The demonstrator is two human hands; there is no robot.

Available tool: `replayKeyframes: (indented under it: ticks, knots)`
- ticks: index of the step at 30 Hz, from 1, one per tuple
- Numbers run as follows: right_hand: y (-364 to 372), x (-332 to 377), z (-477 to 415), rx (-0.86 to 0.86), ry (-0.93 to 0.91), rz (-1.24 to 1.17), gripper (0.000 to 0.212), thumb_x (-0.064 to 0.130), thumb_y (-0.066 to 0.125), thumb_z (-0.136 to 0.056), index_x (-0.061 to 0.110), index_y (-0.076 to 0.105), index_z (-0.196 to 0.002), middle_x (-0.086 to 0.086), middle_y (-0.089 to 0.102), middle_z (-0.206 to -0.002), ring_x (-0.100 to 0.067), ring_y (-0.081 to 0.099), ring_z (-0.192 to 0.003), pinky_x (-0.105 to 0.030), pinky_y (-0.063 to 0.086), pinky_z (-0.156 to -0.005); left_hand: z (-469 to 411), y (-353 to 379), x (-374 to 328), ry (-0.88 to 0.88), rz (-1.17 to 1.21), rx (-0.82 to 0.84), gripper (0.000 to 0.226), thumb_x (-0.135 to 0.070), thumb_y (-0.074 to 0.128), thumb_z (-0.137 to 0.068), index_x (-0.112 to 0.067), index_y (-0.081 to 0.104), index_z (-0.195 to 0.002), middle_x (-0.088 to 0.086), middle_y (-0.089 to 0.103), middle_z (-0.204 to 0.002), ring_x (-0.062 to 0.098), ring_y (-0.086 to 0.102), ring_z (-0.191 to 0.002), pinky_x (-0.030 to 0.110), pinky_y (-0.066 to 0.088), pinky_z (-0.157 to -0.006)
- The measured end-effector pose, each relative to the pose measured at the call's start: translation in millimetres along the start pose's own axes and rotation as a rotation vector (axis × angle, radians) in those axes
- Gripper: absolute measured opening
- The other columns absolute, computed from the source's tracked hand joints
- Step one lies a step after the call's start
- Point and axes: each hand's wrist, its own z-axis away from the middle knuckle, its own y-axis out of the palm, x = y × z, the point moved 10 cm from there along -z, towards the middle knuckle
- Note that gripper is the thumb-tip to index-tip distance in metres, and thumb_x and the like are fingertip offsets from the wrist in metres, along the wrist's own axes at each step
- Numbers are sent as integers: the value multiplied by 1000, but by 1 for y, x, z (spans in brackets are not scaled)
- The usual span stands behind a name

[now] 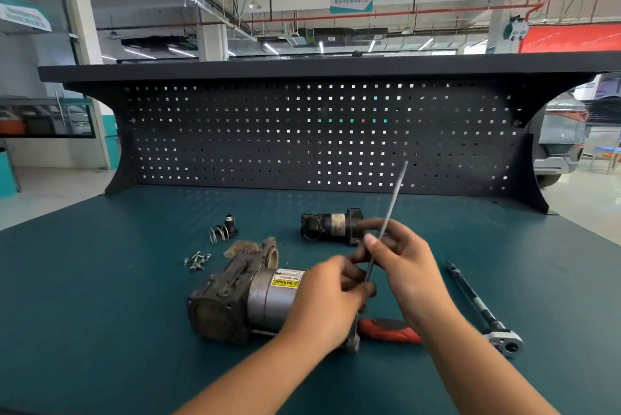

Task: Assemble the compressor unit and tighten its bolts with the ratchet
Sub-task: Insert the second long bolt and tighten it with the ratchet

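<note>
Both hands are raised over the table (100, 280), sharing a thin metal rod (393, 199) that slants up and away. The right hand (400, 256) pinches it at mid-length between thumb and fingertips; the left hand (336, 290) is curled round its lower end. The rod is blurred, so whether it is a long bolt or a tool shaft I cannot tell.

Held clear of the bench like this, it is probably being sorted or lined up before going into the compressor body (242, 300), which lies on its side just under the left hand.

Its mating black part (331, 228) lies apart, farther back, so the two halves are not yet joined. A spring (218, 234) and a small heap of screws (198, 260) wait at the left, within reach.

The ratchet (484, 312) lies untouched at the right — tightening looks some steps off. A red-handled tool (389, 330) lies between the forearms.
</note>
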Motion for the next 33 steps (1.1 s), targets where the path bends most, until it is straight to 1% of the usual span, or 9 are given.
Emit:
replayKeyframes:
  ticks: [2, 4, 5, 7, 9, 11, 15, 27, 33]
  knots:
    - [-24, -3, -9, -33, 1, -40, 21, 5, 48, -95, 18, 65, -96, 1, 49, -49, -14, 51, -44, -23, 46, -44, -2, -7, -17, 206, -254, -60, 16, -28, 74, -78, -23, 60, -71, -16, 61, -67, 2, 57, -64, 23, 46, -65]
    - [-57, -14, -19, -37, 68, 56, 24, 11, 44, -98, 18, 67, -102, 4, 33, -45, -9, 30, -38, -17, 29, -36, -7, -14, -26, 325, -388, -82, 18, -39, 73, -77, -26, 63, -85, -19, 57, -84, 1, 54, -79, 23, 45, -76]
    - [-71, -24, -21, 2, 110, 169, 24, 14, 45, -98, 15, 68, -102, 5, 30, -45, -8, 25, -38, -15, 23, -36, -13, -13, -20, 299, -445, -36, 30, -47, 71, -76, -29, 61, -98, -20, 56, -100, 2, 53, -94, 24, 43, -86]
    - [-86, -46, -17, 154, 205, 430, 22, 18, 53, -95, 13, 74, -89, 8, 31, -44, -6, 25, -40, -15, 21, -39, -25, -4, 8, 134, -598, 156, 63, -65, 62, -74, -33, 46, -126, -18, 49, -129, 8, 46, -120, 29, 37, -100]
    - [-90, -62, -7, 297, 297, 597, 21, 20, 63, -88, 15, 75, -72, 7, 35, -44, -7, 30, -43, -16, 24, -43, -28, 4, 25, 56, -778, 277, 78, -74, 51, -73, -33, 36, -137, -12, 47, -139, 15, 43, -126, 32, 34, -100]
    - [-96, -65, -5, 326, 323, 661, 19, 23, 70, -83, 17, 75, -66, 4, 39, -45, -9, 34, -45, -19, 28, -47, -31, 5, 25, 88, -844, 238, 76, -74, 49, -74, -33, 40, -137, -9, 51, -136, 17, 47, -123, 30, 36, -95]
    - [-88, -60, -4, 387, 291, 719, 14, 32, 72, -79, 24, 76, -69, 4, 41, -45, -9, 36, -46, -22, 29, -49, -30, 0, 20, 151, -836, 111, 71, -73, 49, -72, -35, 44, -132, -11, 58, -128, 16, 52, -117, 29, 38, -89]
    - [-84, -49, -2, 346, 276, 770, 16, 33, 70, -80, 26, 75, -66, 5, 39, -42, -7, 31, -41, -17, 26, -43, -30, 1, 16, 192, -781, 42, 64, -67, 50, -71, -33, 48, -125, -11, 63, -117, 15, 54, -109, 27, 34, -84]
    - [-85, -41, -2, 315, 240, 813, 16, 34, 72, -79, 27, 75, -65, 5, 42, -44, -5, 32, -42, -13, 27, -43, -27, 0, 13, 184, -759, 32, 64, -65, 50, -73, -32, 45, -128, -12, 63, -112, 14, 53, -106, 25, 31, -84]
